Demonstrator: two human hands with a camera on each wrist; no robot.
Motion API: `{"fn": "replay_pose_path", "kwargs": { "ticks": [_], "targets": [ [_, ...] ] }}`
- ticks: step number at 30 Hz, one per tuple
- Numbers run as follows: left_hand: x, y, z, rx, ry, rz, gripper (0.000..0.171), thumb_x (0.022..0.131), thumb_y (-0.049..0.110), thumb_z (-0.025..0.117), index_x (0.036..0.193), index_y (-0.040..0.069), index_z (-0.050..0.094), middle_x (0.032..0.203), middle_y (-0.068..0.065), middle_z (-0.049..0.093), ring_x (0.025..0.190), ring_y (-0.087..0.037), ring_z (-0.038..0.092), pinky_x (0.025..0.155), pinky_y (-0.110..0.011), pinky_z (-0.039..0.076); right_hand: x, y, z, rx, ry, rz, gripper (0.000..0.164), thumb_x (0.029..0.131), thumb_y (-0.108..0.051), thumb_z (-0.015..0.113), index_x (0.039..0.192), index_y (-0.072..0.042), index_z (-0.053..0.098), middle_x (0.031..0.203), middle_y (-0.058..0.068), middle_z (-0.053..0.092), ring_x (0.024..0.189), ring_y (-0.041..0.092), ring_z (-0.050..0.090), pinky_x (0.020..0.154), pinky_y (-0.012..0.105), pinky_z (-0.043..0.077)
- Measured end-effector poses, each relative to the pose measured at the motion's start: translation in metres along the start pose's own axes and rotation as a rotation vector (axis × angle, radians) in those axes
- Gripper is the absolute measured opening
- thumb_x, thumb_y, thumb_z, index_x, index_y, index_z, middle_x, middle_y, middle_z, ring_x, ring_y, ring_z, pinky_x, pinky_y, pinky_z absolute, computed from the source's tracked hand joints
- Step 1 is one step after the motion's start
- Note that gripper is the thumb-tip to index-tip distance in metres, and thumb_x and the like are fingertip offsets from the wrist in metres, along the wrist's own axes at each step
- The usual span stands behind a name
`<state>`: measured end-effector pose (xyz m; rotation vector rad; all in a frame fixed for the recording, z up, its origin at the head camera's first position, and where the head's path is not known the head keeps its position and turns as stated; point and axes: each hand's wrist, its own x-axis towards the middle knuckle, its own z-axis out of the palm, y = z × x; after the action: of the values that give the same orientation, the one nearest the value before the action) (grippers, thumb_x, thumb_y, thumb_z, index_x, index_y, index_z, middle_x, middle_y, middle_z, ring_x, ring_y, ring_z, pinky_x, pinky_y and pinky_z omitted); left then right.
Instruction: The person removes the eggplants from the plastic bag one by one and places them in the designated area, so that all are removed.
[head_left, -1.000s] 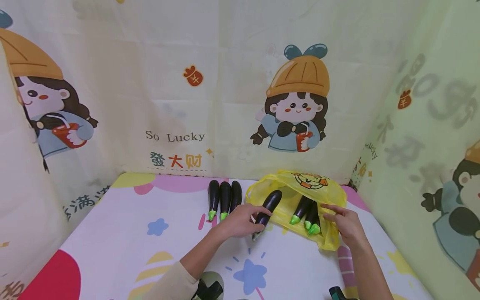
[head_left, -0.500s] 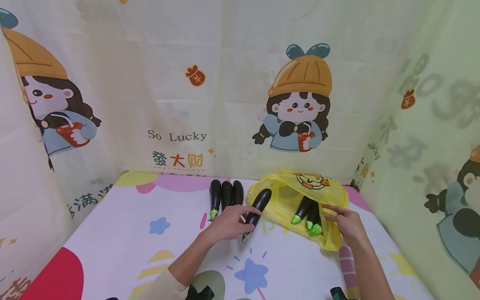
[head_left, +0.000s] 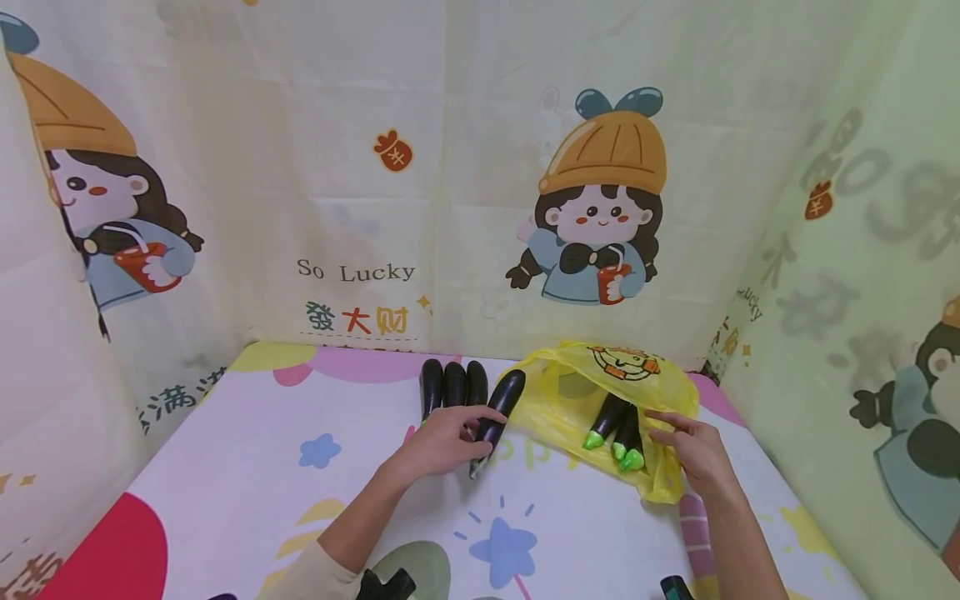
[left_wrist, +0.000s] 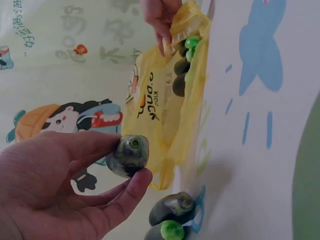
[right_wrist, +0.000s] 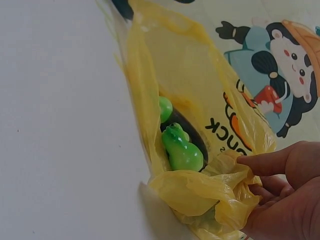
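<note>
My left hand (head_left: 444,437) pinches a dark purple eggplant (head_left: 504,398) between thumb and fingers, tilted with its far end up and right. In the left wrist view, the stem end of this eggplant (left_wrist: 131,157) points at the camera. Just left of it, three eggplants (head_left: 454,383) lie side by side, partly behind the hand. My right hand (head_left: 699,450) grips the right edge of a yellow plastic bag (head_left: 547,417). Inside its mouth are several eggplants (head_left: 604,419) with bright green stems. The right wrist view shows crumpled bag film between thumb and fingers.
The table has a white cloth (head_left: 375,500) with coloured prints. A printed curtain (head_left: 465,208) hangs along the back and both sides. The bag stands near the back edge, with its mouth facing the front.
My left hand has carried the eggplant leftward, away from the bag mouth and toward the row of eggplants. The right hand stays at the bag's edge.
</note>
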<state>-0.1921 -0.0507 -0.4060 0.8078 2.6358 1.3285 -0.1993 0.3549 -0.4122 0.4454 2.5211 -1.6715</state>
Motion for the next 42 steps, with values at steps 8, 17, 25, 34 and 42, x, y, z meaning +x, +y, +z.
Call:
{"fn": "replay_pose_path", "kwargs": {
  "ticks": [8,17,25,34,42],
  "targets": [
    [-0.003,-0.010,-0.011,-0.021,0.019,-0.069,0.037,0.095,0.015,0.072,0.130,0.025,0.071,0.109,-0.009,0.070,0.094,-0.019,0.065,0.069,-0.032,0.053,0.000,0.001,0.000,0.000,-0.004,-0.003,0.048,0.104,-0.013,0.057,0.151,0.000,0.052,0.166,0.027,0.027,0.146,0.040,0.028,0.121,0.053,0.031],
    [-0.005,-0.017,-0.020,-0.002,0.066,-0.112,0.037,0.095,0.013,0.073,0.130,0.024,0.071,0.107,-0.010,0.068,0.085,-0.018,0.064,0.065,-0.033,0.052,0.001,0.001,0.000,-0.010,-0.008,0.002,0.048,0.104,-0.013,0.059,0.151,-0.001,0.052,0.166,0.027,0.027,0.144,0.040,0.031,0.116,0.048,0.037],
    [-0.006,-0.023,-0.030,-0.022,0.094,-0.158,0.038,0.095,0.010,0.072,0.130,0.024,0.071,0.109,-0.011,0.070,0.077,-0.018,0.066,0.061,-0.031,0.052,0.001,0.001,0.001,0.000,-0.005,-0.003,0.047,0.104,-0.012,0.059,0.150,-0.001,0.053,0.165,0.027,0.029,0.145,0.040,0.031,0.121,0.053,0.032],
    [-0.007,-0.031,-0.038,-0.036,0.142,-0.209,0.037,0.096,0.011,0.073,0.130,0.024,0.071,0.111,-0.012,0.071,0.090,-0.020,0.065,0.062,-0.032,0.052,0.003,0.001,0.000,0.011,-0.009,0.004,0.048,0.105,-0.013,0.058,0.151,-0.001,0.052,0.167,0.027,0.026,0.149,0.042,0.026,0.124,0.056,0.027],
    [-0.008,-0.041,-0.045,-0.035,0.185,-0.263,0.039,0.094,0.012,0.073,0.131,0.023,0.070,0.109,-0.010,0.071,0.096,-0.023,0.068,0.068,-0.032,0.057,0.001,0.001,0.001,0.007,-0.005,-0.004,0.048,0.104,-0.013,0.059,0.150,0.000,0.052,0.167,0.027,0.024,0.150,0.042,0.024,0.124,0.056,0.026]
  ]
}}
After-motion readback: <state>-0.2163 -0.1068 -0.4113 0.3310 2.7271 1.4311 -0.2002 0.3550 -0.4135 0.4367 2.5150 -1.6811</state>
